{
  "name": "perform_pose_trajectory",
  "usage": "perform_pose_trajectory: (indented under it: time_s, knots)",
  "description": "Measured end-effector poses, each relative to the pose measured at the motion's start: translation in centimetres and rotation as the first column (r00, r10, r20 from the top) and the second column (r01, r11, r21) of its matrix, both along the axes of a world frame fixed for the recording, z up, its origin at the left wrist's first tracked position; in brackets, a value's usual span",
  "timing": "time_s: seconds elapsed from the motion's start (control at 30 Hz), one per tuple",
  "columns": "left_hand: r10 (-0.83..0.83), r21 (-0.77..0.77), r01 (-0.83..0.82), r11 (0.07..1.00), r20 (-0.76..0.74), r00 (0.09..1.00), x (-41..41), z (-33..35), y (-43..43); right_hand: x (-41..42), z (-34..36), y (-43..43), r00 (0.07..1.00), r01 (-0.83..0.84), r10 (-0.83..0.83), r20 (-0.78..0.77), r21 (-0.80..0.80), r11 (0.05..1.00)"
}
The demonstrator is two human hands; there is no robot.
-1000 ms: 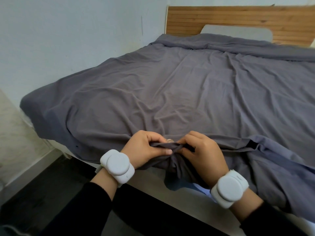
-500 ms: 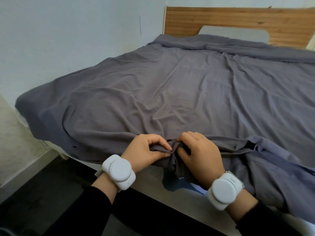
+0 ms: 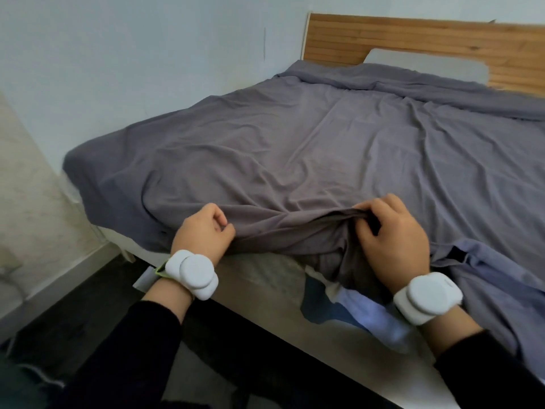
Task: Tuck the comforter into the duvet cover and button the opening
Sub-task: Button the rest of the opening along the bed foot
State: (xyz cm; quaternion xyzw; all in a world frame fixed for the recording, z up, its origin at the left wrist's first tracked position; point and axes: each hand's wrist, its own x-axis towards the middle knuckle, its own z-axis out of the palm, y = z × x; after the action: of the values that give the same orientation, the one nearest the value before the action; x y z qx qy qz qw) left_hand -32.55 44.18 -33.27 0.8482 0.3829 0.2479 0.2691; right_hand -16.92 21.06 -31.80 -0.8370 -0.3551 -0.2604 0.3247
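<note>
A grey duvet cover (image 3: 309, 149) lies spread over the bed, its open hem hanging over the near edge. My left hand (image 3: 203, 231) pinches the hem at the bed's edge. To its right, my right hand (image 3: 389, 234) grips a bunched fold of the same hem. A white and blue bit of comforter (image 3: 365, 317) shows below the hem under my right wrist. No button is visible between my fingers.
A wooden headboard (image 3: 427, 36) with a pale pillow (image 3: 460, 66) stands at the far end. A white wall (image 3: 118, 69) runs along the bed's left side. The pale bed frame (image 3: 265, 278) and dark floor (image 3: 73, 305) lie below my hands.
My hands have moved apart along the hem: the left hand slid left, the right stayed on the bunched fold. The view has shifted left.
</note>
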Motion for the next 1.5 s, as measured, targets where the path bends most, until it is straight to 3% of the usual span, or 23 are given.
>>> perform_pose_trajectory:
  time_s: [0.1, 0.17, 0.23, 0.3, 0.47, 0.6, 0.73, 0.83, 0.9, 0.97, 1.03, 1.1, 1.17, 1.23, 1.37, 1.5]
  knots:
    - [0.026, -0.129, -0.039, 0.991, -0.101, 0.995, -1.7, -0.3, 1.9, 0.1, 0.1, 0.8, 0.996, 0.094, -0.094, -0.004, -0.013, 0.995]
    - [-0.068, -0.289, 0.035, 0.957, -0.103, 0.992, -2.2, -0.5, 2.2, 0.6, -0.4, 1.1, 0.981, 0.160, -0.174, -0.085, -0.155, 0.975]
    - [-0.149, -0.272, 0.106, 0.956, -0.142, 0.979, -2.6, -0.7, 2.3, 0.5, -1.1, 1.9, 0.959, 0.149, -0.219, -0.178, -0.339, 0.929]
    - [-0.188, -0.201, 0.156, 0.967, -0.150, 0.971, -2.4, -0.9, 1.8, -0.1, -1.3, 2.6, 0.952, 0.110, -0.214, -0.221, -0.406, 0.907]
    - [-0.240, -0.245, 0.217, 0.945, -0.068, 0.968, -1.9, -1.6, 1.2, -1.6, -0.3, 4.3, 0.964, -0.063, -0.006, -0.265, -0.252, 0.966]
    - [-0.250, -0.294, 0.234, 0.927, -0.018, 0.968, -1.2, -2.0, 1.3, -4.3, 0.4, 5.7, 0.968, -0.230, 0.212, -0.131, -0.137, 0.964]
    - [-0.257, -0.341, 0.263, 0.903, 0.062, 0.964, -0.1, -2.5, 1.5, -6.5, 0.3, 8.5, 0.919, -0.389, 0.349, -0.185, -0.270, 0.881]
    - [-0.078, -0.413, 0.145, 0.899, 0.175, 0.982, 0.4, -2.5, 1.8, -6.9, -0.1, 9.8, 0.922, -0.386, 0.336, -0.193, -0.378, 0.841]
    - [0.118, -0.564, 0.053, 0.824, 0.261, 0.958, 0.7, -2.4, 1.9, -6.7, 0.0, 10.2, 0.930, -0.366, 0.313, -0.194, -0.387, 0.847]
    - [0.375, -0.754, 0.017, 0.657, 0.346, 0.860, 0.4, -2.5, 1.7, -6.4, -0.2, 10.7, 0.933, -0.354, 0.292, -0.211, -0.387, 0.851]
    - [0.574, -0.934, 0.095, 0.346, 0.290, 0.766, -0.1, -2.9, 1.1, -6.3, -0.4, 10.9, 0.930, -0.357, 0.278, -0.241, -0.405, 0.842]
    - [0.587, -0.987, 0.161, 0.023, 0.144, 0.796, -0.4, -3.5, 0.5, -6.3, -0.6, 11.3, 0.926, -0.365, 0.274, -0.260, -0.428, 0.827]
    - [0.547, -0.965, 0.207, -0.159, 0.089, 0.832, -0.5, -3.8, 0.1, -6.1, -1.0, 11.6, 0.921, -0.378, 0.279, -0.272, -0.442, 0.814]
    - [0.537, -0.949, 0.241, -0.202, 0.098, 0.838, -0.5, -3.7, -0.2, -6.1, -1.2, 11.9, 0.914, -0.391, 0.290, -0.283, -0.429, 0.814]
    - [0.507, -0.925, 0.336, -0.177, 0.207, 0.837, -0.4, -3.1, -0.2, -6.4, -1.2, 12.4, 0.872, -0.464, 0.382, -0.306, -0.272, 0.843]
    - [0.508, -0.897, 0.426, -0.119, 0.313, 0.803, -1.0, -2.5, 0.0, -7.5, -0.9, 12.9, 0.729, -0.673, 0.573, -0.375, -0.235, 0.702]
